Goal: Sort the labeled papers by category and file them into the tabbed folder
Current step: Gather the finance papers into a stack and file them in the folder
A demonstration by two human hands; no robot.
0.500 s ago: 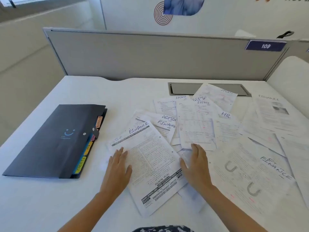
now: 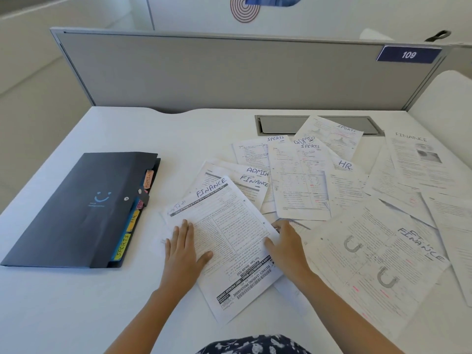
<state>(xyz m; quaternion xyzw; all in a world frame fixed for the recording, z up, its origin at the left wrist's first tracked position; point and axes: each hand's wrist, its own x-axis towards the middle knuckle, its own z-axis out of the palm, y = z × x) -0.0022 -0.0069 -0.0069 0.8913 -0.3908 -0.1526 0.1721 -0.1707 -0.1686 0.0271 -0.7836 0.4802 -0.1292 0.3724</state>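
A dark navy tabbed folder (image 2: 76, 213) lies closed on the left of the white desk, with coloured tabs reading ADMIN, HR and SPORTS along its right edge. Several printed papers marked FINANCE, ADMIN, SPORTS and HR lie spread over the centre and right. The nearest sheet, marked FINANCE (image 2: 229, 241), lies slanted in front of me. My left hand (image 2: 182, 254) rests flat on its left part, fingers straight. My right hand (image 2: 287, 247) lies at its right edge, thumb on the sheet and fingers over the papers beside it.
A grey partition (image 2: 229, 72) with a blue plate reading 109 closes off the back of the desk (image 2: 63, 302). A grey cable hatch (image 2: 278, 125) sits in the desk behind the papers. A white chair back (image 2: 444, 103) stands at the right.
My right hand has slid left off the neighbouring papers to the FINANCE sheet's right edge. My left hand stays flat on that sheet. The view has dipped slightly.
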